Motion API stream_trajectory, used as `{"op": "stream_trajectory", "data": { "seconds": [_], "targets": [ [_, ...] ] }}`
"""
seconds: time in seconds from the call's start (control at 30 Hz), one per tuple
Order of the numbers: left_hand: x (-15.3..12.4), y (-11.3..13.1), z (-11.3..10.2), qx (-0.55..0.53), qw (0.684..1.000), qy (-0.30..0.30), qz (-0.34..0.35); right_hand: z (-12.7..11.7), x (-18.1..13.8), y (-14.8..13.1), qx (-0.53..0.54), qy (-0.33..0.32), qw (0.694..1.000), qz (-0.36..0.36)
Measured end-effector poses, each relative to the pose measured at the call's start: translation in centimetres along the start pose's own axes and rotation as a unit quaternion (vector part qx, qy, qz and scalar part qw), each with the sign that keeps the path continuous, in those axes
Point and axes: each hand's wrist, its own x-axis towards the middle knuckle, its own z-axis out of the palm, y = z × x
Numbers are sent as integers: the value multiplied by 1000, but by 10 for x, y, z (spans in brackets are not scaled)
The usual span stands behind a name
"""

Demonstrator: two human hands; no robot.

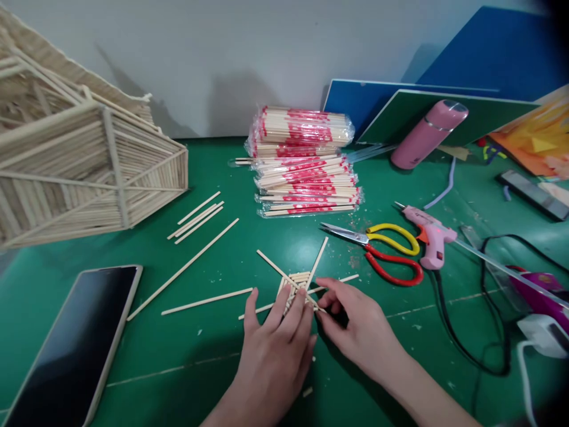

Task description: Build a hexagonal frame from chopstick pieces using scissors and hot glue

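Fingers of the left hand (280, 350) lie spread over the stick frame (300, 277), probably to press it steady against the desk (169, 403); those of the right hand (358, 320) curl at its right edge, whether gripping I cannot tell.

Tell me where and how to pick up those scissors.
Take the scissors by the red handle and yellow handle, with the right hand coming from the near right side. They lie flat, blades pointing left and loops toward the right, so this should keep fingers off the tips. Mind the glue gun close by the loops.
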Motion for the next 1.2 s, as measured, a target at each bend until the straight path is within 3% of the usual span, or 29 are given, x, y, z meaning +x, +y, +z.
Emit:
{"op": "stream_trajectory", "data": {
  "seconds": [0.33,0.57,1.07,1.2],
  "targets": [
    [2,3,-3,-5,999,-27,-18,1,-1,-4,-3,-4,1000,10],
    [1,2,-1,-9,1000,-14,-13,-2,2,-9,1,-10,999,32],
    [-2,-1,-9,-3,1000,-19,7,1,-2,-8,-5,18,1000,-5],
    [-8,-6,-16,9,999,30,-33,0,-5,-5,27,31,999,-17]
  ]
}}
